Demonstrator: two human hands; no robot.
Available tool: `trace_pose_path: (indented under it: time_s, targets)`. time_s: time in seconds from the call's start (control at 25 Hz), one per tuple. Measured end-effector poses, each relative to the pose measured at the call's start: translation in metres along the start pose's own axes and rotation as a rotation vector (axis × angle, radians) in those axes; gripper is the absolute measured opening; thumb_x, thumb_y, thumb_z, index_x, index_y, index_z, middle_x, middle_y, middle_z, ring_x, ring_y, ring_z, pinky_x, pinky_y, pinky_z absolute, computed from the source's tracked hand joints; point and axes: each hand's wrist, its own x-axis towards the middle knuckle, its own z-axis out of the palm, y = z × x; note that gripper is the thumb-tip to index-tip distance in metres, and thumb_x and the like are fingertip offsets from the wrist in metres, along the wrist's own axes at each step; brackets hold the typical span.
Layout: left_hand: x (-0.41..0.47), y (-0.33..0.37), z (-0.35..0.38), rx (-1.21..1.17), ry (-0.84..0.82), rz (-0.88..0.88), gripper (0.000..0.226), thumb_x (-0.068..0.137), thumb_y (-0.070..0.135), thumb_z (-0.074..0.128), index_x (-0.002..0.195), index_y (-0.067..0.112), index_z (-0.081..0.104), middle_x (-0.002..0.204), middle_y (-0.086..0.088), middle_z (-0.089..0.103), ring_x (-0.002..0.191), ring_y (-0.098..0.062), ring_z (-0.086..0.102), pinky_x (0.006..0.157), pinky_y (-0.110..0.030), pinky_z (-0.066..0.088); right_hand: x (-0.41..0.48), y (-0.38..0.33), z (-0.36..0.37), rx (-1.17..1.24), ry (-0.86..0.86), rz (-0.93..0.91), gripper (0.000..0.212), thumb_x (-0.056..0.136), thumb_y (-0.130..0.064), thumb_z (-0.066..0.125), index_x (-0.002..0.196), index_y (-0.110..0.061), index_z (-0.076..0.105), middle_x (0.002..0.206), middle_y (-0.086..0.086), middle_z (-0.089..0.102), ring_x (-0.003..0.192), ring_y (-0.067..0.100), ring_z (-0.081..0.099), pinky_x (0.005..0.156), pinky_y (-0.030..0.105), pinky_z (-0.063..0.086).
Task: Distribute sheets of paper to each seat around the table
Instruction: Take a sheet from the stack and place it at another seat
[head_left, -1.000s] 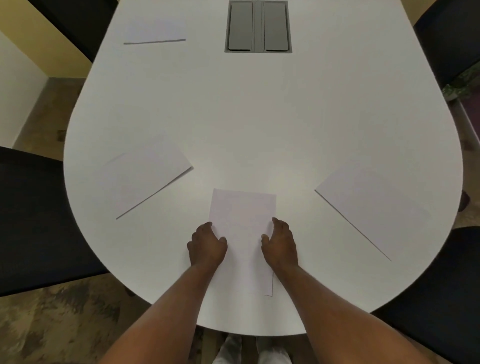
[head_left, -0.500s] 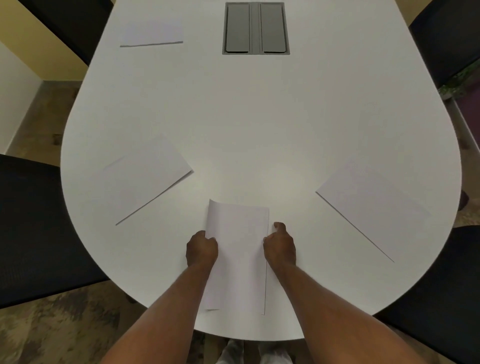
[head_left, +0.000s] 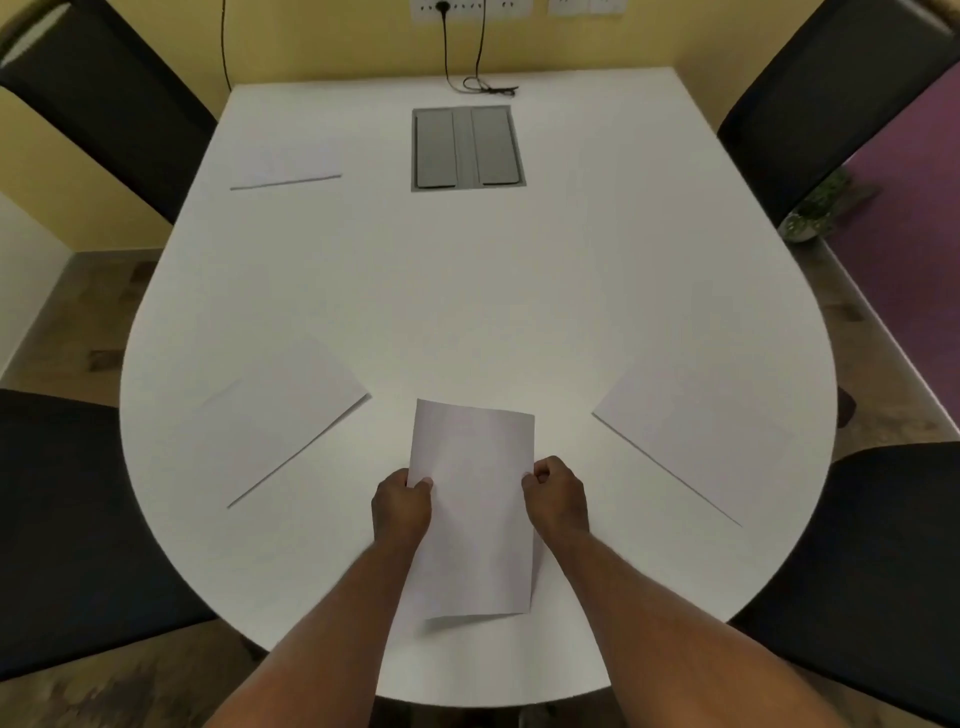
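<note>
Both your forearms reach forward over the near rounded end of the white table. Your left hand pinches the left edge of a paper sheet, thumb on top; your right hand grips its right edge with curled fingers. The sheet is in front of you, between your hands. Three more sheets lie flat: near left, near right, far left. You see four black chairs, two on each side.
</note>
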Motion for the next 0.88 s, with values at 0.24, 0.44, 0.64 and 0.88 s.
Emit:
trace_pose_path:
  time_s: [0.24, 0.44, 0.64, 0.88]
  targets:
    - [-0.02, 0.049, -0.023, -0.067, 0.002, 0.134, 0.024, 0.092, 0.022, 0.062, 0.101, 0.003, 0.072, 0.099, -0.014, 0.073, 0.093, -0.035, 0.066, 0.085, -0.038, 0.054, -0.016, -0.041, -0.051, 0.099, 0.134, -0.104, 0.007, 0.092, -0.022, 0.063, 0.085, -0.019, 0.063, 0.08, -0.007, 0.068, 0.077, 0.018, 0.064, 0.067, 0.027, 0.05]
    - [-0.042, 0.081, -0.043, -0.129, -0.031, 0.223, 0.02, 0.092, 0.023, 0.063, 0.091, 0.005, 0.072, 0.089, -0.011, 0.073, 0.081, -0.031, 0.066, 0.07, -0.032, 0.048, -0.038, -0.068, -0.091, 0.148, 0.196, -0.203, 0.006, 0.091, -0.021, 0.063, 0.085, -0.021, 0.064, 0.077, -0.01, 0.068, 0.074, 0.012, 0.063, 0.058, 0.02, 0.043]
    - [-0.061, 0.106, -0.049, -0.136, -0.067, 0.326, 0.019, 0.09, 0.025, 0.064, 0.081, 0.01, 0.072, 0.078, -0.004, 0.072, 0.074, -0.026, 0.067, 0.063, -0.029, 0.046, -0.057, -0.085, -0.127, 0.209, 0.279, -0.273, 0.003, 0.091, -0.021, 0.063, 0.089, -0.02, 0.067, 0.08, -0.01, 0.068, 0.072, 0.006, 0.061, 0.058, 0.019, 0.043]
    - [-0.092, 0.151, -0.039, -0.101, -0.089, 0.453, 0.028, 0.09, 0.034, 0.064, 0.07, 0.015, 0.067, 0.07, 0.003, 0.069, 0.067, -0.019, 0.064, 0.058, -0.027, 0.044, -0.071, -0.086, -0.185, 0.279, 0.37, -0.291, 0.005, 0.091, -0.021, 0.063, 0.087, -0.024, 0.065, 0.078, -0.014, 0.066, 0.067, -0.002, 0.059, 0.053, 0.013, 0.039]
